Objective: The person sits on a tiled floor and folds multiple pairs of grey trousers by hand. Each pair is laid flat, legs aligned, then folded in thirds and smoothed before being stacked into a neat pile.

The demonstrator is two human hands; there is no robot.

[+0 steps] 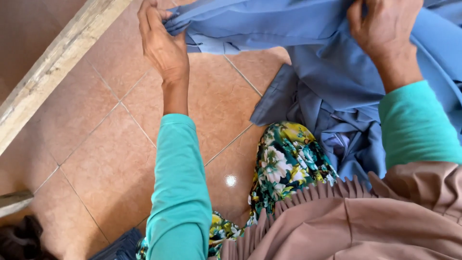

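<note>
Both hands on blue cloth, held up over tiled floor

Currently pinched shut: left hand (161, 43), fingers folded over an edge of the blue cloth (269, 21), thumb side hidden behind the fold. Right hand (385, 26) likewise closed into the same cloth near the top edge of view; fingertips buried in fabric, exact hold not visible. Stretched between the two grips, then draped down and bunched over the lap, lower corner resting on the floor tiles (96, 159). Judged light, thin, limp; creases easily, sags wherever unsupported; not fragile, slightly slippery weave likely. Best taken at hems or corners, two points well apart, to keep it flat. Around: teal sleeves, floral garment (284, 163) under the cloth, pleated tan fabric (346, 226) nearest the camera, wooden plank (53, 62) at left.
</note>
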